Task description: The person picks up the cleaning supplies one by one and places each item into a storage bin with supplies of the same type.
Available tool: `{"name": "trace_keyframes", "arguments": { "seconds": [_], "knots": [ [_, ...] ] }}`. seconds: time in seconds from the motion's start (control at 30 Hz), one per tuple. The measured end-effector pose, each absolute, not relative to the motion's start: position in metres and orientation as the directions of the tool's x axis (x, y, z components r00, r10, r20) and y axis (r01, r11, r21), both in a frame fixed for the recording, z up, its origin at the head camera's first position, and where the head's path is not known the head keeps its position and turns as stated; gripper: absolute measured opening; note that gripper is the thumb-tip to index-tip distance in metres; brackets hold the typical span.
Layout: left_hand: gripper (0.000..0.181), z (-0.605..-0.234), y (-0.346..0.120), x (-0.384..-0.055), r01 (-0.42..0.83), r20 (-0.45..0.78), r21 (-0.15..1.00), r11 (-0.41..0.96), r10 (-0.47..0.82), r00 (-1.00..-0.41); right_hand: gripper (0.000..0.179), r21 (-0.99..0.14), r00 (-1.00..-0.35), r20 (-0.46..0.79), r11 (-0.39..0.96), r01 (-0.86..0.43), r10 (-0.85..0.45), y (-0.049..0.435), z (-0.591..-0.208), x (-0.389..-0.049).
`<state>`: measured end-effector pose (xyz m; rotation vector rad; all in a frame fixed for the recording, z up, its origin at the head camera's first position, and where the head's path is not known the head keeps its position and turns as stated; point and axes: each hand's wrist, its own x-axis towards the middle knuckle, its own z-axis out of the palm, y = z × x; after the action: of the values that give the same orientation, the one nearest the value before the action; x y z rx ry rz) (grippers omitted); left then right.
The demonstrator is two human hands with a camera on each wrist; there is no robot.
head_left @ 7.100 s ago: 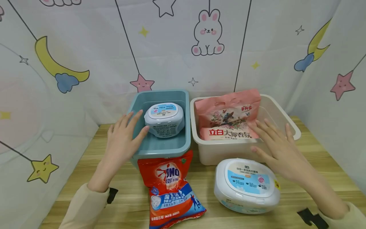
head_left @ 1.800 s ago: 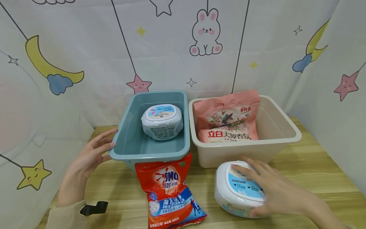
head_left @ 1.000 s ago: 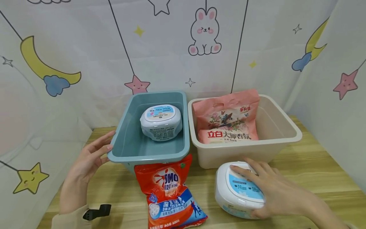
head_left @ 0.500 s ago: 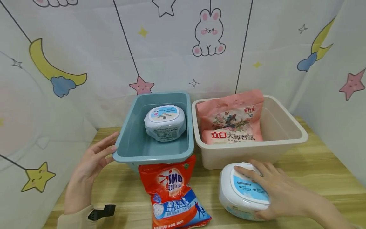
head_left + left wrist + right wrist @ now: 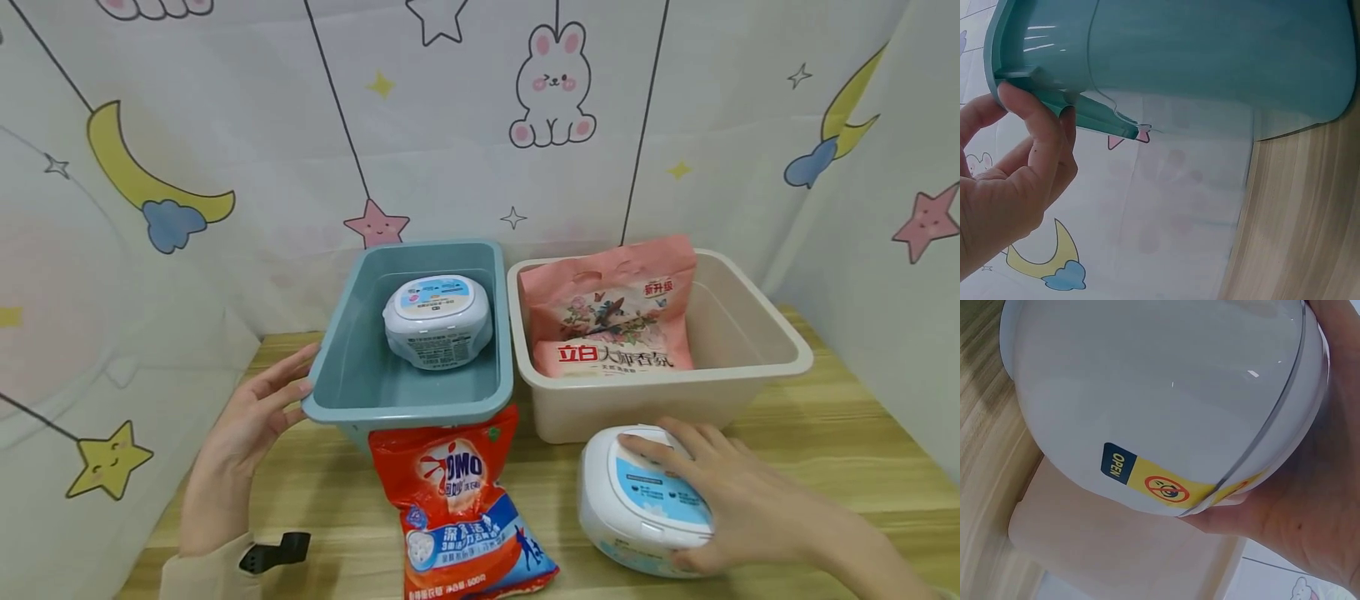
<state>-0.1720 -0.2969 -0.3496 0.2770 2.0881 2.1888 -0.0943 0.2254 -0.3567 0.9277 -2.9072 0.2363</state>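
My left hand (image 5: 251,417) holds the left rim of the blue basin (image 5: 411,415). In the left wrist view its fingers (image 5: 1041,134) curl at the underside of the rim. Inside that basin sits a white laundry pod tub (image 5: 438,329) with a blue label. My right hand (image 5: 738,496) grips a second white laundry pod tub (image 5: 637,533) from its right side, the thumb near the front and the fingers over the lid and far side. The right wrist view shows this tub's yellow "OPEN" sticker (image 5: 1160,486) close up.
A red OMO washing powder bag (image 5: 461,508) lies in front of the blue basin, between my hands. A cream basin (image 5: 660,392) at the right holds a pink washing powder bag (image 5: 611,308). Behind the wooden table (image 5: 847,442) hangs a printed white curtain (image 5: 450,150).
Both hands were spread over the basins at first. The left has moved down to the blue basin's rim, the right onto the front tub. Over the last second only the view has shifted slightly.
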Motion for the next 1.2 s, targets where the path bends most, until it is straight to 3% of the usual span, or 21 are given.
{"name": "trace_keyframes", "arguments": {
  "seconds": [1.2],
  "knots": [
    [0.05, -0.351, -0.296, -0.173, 0.046, 0.059, 0.996, -0.071, 0.188, -0.98, 0.1, -0.124, -0.783, 0.138, 0.773, -0.622, -0.607, 0.221, -0.335, -0.096]
  ]
}}
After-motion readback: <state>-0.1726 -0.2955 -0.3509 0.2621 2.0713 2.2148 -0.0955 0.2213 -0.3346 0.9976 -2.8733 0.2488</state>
